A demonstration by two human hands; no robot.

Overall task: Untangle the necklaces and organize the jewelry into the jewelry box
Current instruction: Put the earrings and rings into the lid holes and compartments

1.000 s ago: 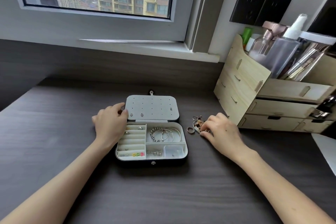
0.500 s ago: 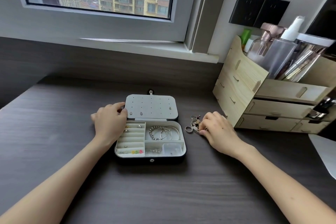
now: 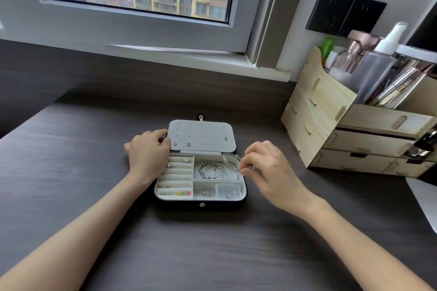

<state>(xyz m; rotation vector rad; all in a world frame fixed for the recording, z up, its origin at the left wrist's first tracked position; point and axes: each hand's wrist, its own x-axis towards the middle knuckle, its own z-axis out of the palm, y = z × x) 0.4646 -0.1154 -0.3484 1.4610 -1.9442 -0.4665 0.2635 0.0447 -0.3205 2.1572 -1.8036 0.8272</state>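
Observation:
An open black jewelry box (image 3: 201,205) with a pale lining sits mid-desk, its lid (image 3: 202,136) laid back and carrying a few stud earrings. Rings fill the left slots (image 3: 176,170); coloured studs (image 3: 183,193) lie in the front slot. Silver bracelets and hoops (image 3: 214,169) rest in the upper right compartment. My left hand (image 3: 147,155) grips the box's left edge by the hinge. My right hand (image 3: 267,168) hovers at the box's right rim, fingertips pinched on a small silver piece of jewelry (image 3: 254,168), partly hidden by the fingers.
A wooden drawer organizer (image 3: 314,113) with bottles and spray pumps (image 3: 376,66) stands at the right. A white object (image 3: 425,198) juts in at the right edge. A window sill (image 3: 165,54) runs behind the dark wood-grain desk (image 3: 94,196).
My right hand lifted jewelry from the small pile right of the box and moved left to the box's right rim. The pile spot is now hidden behind the hand. My left hand stayed.

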